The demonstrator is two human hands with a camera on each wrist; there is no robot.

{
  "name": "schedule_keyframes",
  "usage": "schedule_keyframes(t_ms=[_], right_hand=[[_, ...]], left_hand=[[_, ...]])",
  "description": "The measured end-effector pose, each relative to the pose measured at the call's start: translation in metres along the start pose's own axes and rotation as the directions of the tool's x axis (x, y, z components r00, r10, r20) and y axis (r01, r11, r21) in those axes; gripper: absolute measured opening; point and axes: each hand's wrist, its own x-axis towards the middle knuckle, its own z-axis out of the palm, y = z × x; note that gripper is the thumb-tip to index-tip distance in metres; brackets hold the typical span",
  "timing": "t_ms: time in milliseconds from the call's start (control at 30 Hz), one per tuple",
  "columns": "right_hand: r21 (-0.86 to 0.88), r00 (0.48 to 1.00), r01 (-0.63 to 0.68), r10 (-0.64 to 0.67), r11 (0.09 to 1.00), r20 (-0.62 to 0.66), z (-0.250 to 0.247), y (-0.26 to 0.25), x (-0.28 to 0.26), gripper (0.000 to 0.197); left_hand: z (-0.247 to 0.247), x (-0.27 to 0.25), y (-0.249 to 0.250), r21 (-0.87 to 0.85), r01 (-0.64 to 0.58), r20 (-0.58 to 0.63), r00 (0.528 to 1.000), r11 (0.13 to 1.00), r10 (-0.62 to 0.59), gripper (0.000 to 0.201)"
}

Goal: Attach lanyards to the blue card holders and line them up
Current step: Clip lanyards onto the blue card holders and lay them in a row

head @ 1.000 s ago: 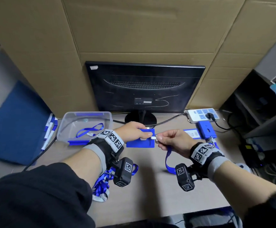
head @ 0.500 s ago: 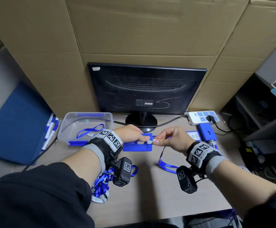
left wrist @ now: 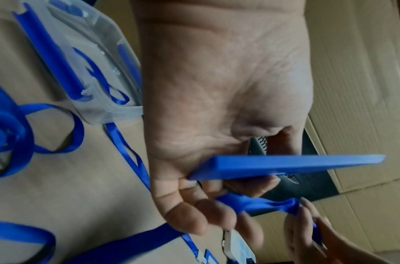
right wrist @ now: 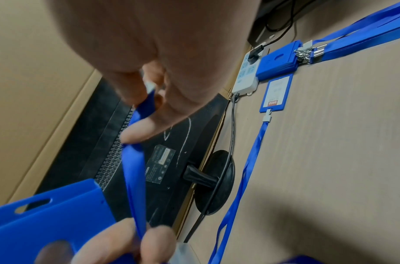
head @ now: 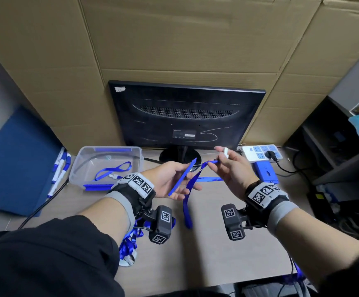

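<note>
My left hand (head: pixel 179 181) holds a blue card holder (head: pixel 182 176) edge-on above the desk, thumb on one face and fingers on the other. The wrist view shows the card holder (left wrist: pixel 284 166) lying across my fingers. My right hand (head: pixel 219 160) pinches a blue lanyard (head: pixel 187 202) near its white clip (head: pixel 225 151), a little right of the holder and apart from it. The strap sags past my left fingers and hangs to the desk. In the right wrist view my fingers pinch the lanyard (right wrist: pixel 146 105) above the card holder (right wrist: pixel 47 223), whose slot is empty.
A holder with its lanyard attached (right wrist: pixel 277 94) lies beside a stack of blue holders (head: pixel 265 172) and a power strip (head: pixel 260 153). A clear box (head: pixel 77 168) holding a lanyard stands left. Loose lanyards (head: pixel 129 243) lie near the front edge. A monitor (head: pixel 185 116) stands behind.
Both hands have risen off the desk. The card holder has turned from flat to edge-on, and my right hand has drawn the lanyard clip away from it, up and to the right.
</note>
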Motion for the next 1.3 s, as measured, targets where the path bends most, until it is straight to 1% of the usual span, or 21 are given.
schedule_keyframes(t_ms=[100, 167, 200, 267, 333, 367, 433, 467, 500, 567, 600, 667, 733, 767, 800, 867, 933, 1067, 1167, 1267, 1300], right_hand=[[-0.061, 0.964, 0.145, -0.155, 0.988, -0.217, -0.012, -0.003, 0.012, 0.024], [-0.159, 0.942, 0.146, -0.186, 0.976, -0.281, -0.019, -0.001, 0.019, 0.026], [-0.215, 0.946, 0.121, -0.179, 0.969, -0.271, -0.021, 0.001, 0.020, 0.028], [-0.333, 0.982, 0.042, -0.099, 0.942, -0.158, -0.017, 0.008, 0.021, 0.032], [-0.485, 0.998, -0.032, 0.057, 0.874, 0.037, -0.007, 0.017, 0.016, 0.042], [-0.558, 0.979, -0.048, 0.148, 0.828, 0.136, 0.000, 0.023, 0.015, 0.050], [-0.670, 0.905, -0.034, 0.308, 0.742, 0.295, 0.015, 0.034, 0.012, 0.059], [-0.703, 0.863, -0.009, 0.360, 0.711, 0.353, 0.023, 0.040, 0.011, 0.054], [-0.716, 0.825, 0.016, 0.395, 0.698, 0.404, 0.031, 0.047, 0.012, 0.043], [-0.753, 0.794, 0.040, 0.437, 0.657, 0.423, 0.048, 0.056, 0.014, 0.011], [-0.789, 0.802, 0.060, 0.441, 0.612, 0.403, 0.057, 0.058, 0.016, 0.010], [-0.849, 0.836, 0.077, 0.430, 0.524, 0.341, 0.073, 0.064, 0.024, 0.027], [-0.836, 0.868, 0.037, 0.398, 0.547, 0.299, 0.090, 0.068, 0.033, 0.030], [-0.812, 0.880, 0.022, 0.373, 0.584, 0.292, 0.099, 0.071, 0.037, 0.029], [-0.778, 0.890, 0.008, 0.350, 0.628, 0.292, 0.109, 0.074, 0.042, 0.027], [-0.695, 0.898, -0.003, 0.308, 0.719, 0.314, 0.132, 0.080, 0.052, 0.023], [-0.609, 0.893, -0.018, 0.287, 0.793, 0.347, 0.155, 0.090, 0.060, 0.017], [-0.516, 0.852, 0.010, 0.263, 0.856, 0.453, 0.194, 0.117, 0.076, 0.011], [-0.466, 0.852, -0.059, 0.287, 0.883, 0.437, 0.214, 0.132, 0.081, 0.009], [-0.448, 0.857, -0.143, 0.337, 0.883, 0.390, 0.222, 0.145, 0.086, 0.005], [-0.457, 0.864, -0.157, 0.346, 0.875, 0.365, 0.221, 0.148, 0.088, 0.021]], left_hand=[[-0.001, 0.001, 0.000, -0.014, -0.018, -0.097, 0.995, 1.000, 0.016, 0.042], [-0.006, -0.001, 0.000, -0.031, -0.029, -0.125, 0.992, 0.999, 0.025, 0.043], [-0.008, -0.002, 0.000, -0.042, -0.044, -0.126, 0.991, 0.998, 0.038, 0.043], [-0.011, -0.004, 0.003, -0.073, -0.079, -0.117, 0.991, 0.994, 0.070, 0.044], [-0.010, -0.009, 0.008, -0.117, -0.118, -0.103, 0.989, 0.986, 0.106, 0.043], [-0.010, -0.011, 0.011, -0.134, -0.139, -0.093, 0.988, 0.981, 0.127, 0.043], [-0.012, -0.016, 0.014, -0.147, -0.172, -0.074, 0.984, 0.974, 0.162, 0.042], [-0.014, -0.019, 0.016, -0.156, -0.188, -0.067, 0.981, 0.970, 0.179, 0.042], [-0.015, -0.022, 0.017, -0.162, -0.203, -0.066, 0.979, 0.966, 0.194, 0.042], [-0.019, -0.030, 0.015, -0.171, -0.215, -0.100, 0.975, 0.961, 0.200, 0.042], [-0.025, -0.031, 0.012, -0.175, -0.226, -0.135, 0.969, 0.958, 0.204, 0.041], [-0.045, -0.034, 0.000, -0.169, -0.258, -0.283, 0.937, 0.951, 0.204, 0.038], [-0.070, -0.036, -0.017, -0.218, -0.300, -0.440, 0.880, 0.929, 0.181, 0.038], [-0.082, -0.039, -0.027, -0.250, -0.325, -0.533, 0.833, 0.912, 0.150, 0.036], [-0.093, -0.044, -0.037, -0.280, -0.359, -0.619, 0.776, 0.890, 0.119, 0.028], [-0.110, -0.054, -0.056, -0.294, -0.382, -0.707, 0.704, 0.876, 0.069, 0.014], [-0.120, -0.064, -0.074, -0.292, -0.364, -0.725, 0.687, 0.884, 0.043, 0.005], [-0.130, -0.072, -0.109, -0.234, -0.348, -0.787, 0.616, 0.908, 0.034, 0.021], [-0.133, -0.074, -0.130, -0.194, -0.321, -0.808, 0.588, 0.927, 0.035, 0.031], [-0.138, -0.074, -0.146, -0.218, -0.312, -0.825, 0.566, 0.925, -0.004, 0.040], [-0.139, -0.075, -0.148, -0.227, -0.317, -0.823, 0.568, 0.921, -0.007, 0.042]])
